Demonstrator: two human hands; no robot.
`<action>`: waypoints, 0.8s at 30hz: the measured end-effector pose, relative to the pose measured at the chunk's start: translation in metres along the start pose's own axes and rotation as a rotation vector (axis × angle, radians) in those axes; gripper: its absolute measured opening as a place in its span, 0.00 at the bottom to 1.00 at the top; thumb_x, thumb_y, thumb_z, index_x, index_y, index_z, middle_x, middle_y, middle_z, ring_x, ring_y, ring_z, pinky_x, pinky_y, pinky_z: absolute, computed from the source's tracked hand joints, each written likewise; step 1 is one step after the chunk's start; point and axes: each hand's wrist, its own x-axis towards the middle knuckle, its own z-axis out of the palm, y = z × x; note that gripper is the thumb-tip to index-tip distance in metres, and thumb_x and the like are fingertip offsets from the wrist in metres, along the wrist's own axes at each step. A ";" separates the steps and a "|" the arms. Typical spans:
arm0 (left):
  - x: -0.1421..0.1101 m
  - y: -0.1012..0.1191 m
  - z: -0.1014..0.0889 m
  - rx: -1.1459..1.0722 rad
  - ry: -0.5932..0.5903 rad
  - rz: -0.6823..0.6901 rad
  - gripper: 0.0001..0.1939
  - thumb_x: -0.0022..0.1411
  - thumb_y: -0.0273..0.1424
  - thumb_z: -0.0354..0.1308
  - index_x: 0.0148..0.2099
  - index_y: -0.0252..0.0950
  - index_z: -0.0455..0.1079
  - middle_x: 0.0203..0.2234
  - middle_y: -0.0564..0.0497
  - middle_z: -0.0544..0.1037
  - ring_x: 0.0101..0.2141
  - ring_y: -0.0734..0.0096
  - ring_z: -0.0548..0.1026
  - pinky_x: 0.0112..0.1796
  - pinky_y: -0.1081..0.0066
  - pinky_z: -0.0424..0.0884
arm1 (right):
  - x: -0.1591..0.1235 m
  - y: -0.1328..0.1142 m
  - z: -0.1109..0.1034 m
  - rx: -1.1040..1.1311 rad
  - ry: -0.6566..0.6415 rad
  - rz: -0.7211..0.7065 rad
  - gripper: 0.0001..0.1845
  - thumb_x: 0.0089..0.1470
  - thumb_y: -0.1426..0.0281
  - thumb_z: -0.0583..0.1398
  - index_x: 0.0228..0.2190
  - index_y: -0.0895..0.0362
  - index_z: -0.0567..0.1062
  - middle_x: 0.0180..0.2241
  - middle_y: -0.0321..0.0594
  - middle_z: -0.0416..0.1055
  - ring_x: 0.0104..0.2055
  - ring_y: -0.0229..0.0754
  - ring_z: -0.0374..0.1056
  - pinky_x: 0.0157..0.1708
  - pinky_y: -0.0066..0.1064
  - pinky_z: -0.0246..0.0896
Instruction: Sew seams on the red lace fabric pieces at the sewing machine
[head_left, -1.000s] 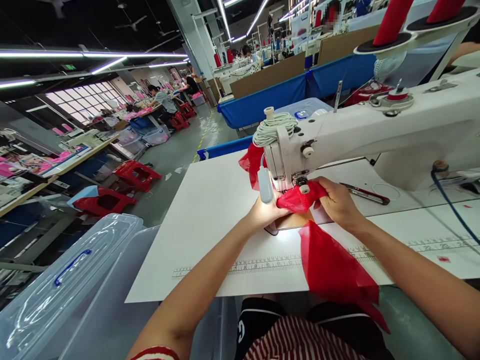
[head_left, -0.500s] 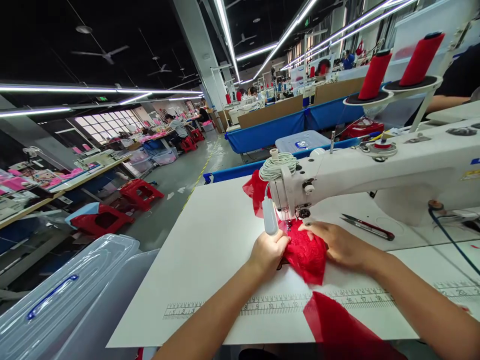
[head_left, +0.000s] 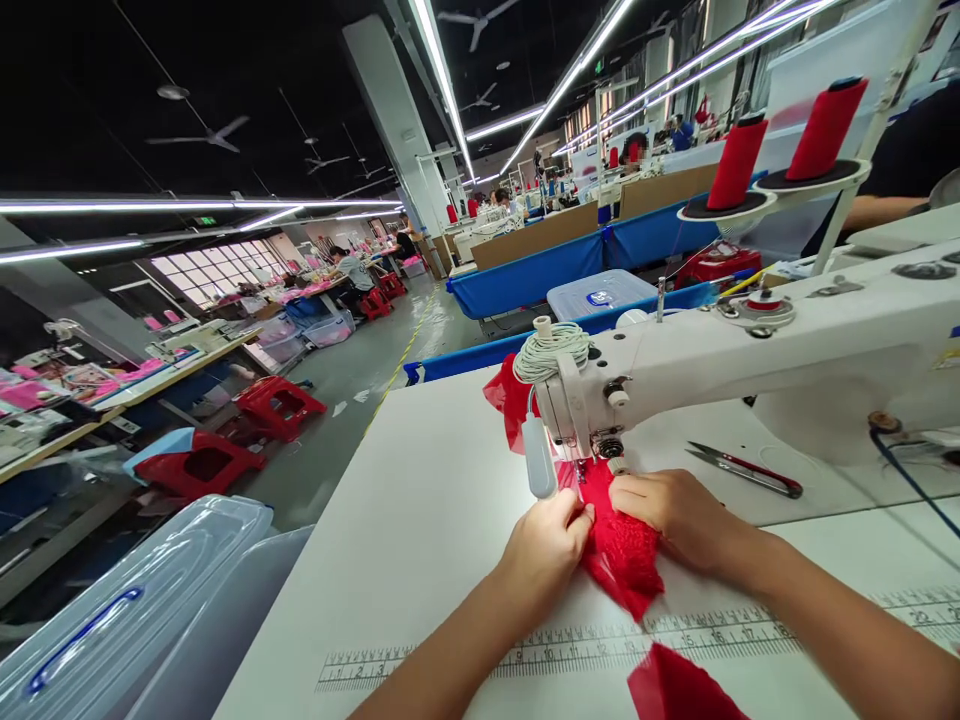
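Note:
Red lace fabric (head_left: 626,552) lies bunched under the needle of a white sewing machine (head_left: 675,365). My left hand (head_left: 551,540) pinches its left edge just below the needle, beside the small lamp (head_left: 538,458). On the right side, my right hand (head_left: 671,510) grips the cloth with bent fingers, close to the presser foot. Sheer red fabric (head_left: 512,400) shows behind the machine head. Another red piece (head_left: 679,685) hangs over the table's front edge.
Thread snips (head_left: 746,470) lie right of my right hand. A printed ruler (head_left: 555,652) runs along the white table (head_left: 405,500). Two red thread cones (head_left: 739,165) stand above the machine. A lidded plastic box (head_left: 142,590) sits at the left. Co-workers sit farther back.
Both hands and the lace have come slightly lower in the picture, as the view tilted. My left fingers sit a little farther right on the cloth. The hanging red piece shows less.

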 end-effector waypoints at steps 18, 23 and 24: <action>-0.009 -0.003 -0.005 0.378 0.014 0.303 0.18 0.67 0.20 0.44 0.53 0.30 0.70 0.45 0.38 0.77 0.31 0.65 0.74 0.29 0.68 0.74 | -0.005 0.003 0.012 -0.018 0.028 0.063 0.12 0.48 0.82 0.49 0.23 0.54 0.62 0.24 0.36 0.66 0.23 0.38 0.55 0.22 0.32 0.40; -0.011 -0.004 -0.002 0.388 0.052 0.316 0.18 0.67 0.20 0.44 0.54 0.28 0.69 0.48 0.34 0.75 0.34 0.62 0.76 0.30 0.67 0.74 | -0.005 0.003 0.008 -0.030 0.001 0.049 0.12 0.49 0.82 0.50 0.23 0.54 0.62 0.25 0.35 0.66 0.23 0.37 0.56 0.22 0.31 0.41; -0.012 -0.005 -0.001 0.386 0.047 0.320 0.18 0.66 0.19 0.44 0.54 0.27 0.69 0.48 0.34 0.75 0.35 0.62 0.76 0.31 0.67 0.74 | -0.005 0.004 0.007 -0.033 -0.001 0.047 0.12 0.49 0.82 0.50 0.23 0.54 0.63 0.24 0.35 0.66 0.23 0.37 0.56 0.22 0.31 0.41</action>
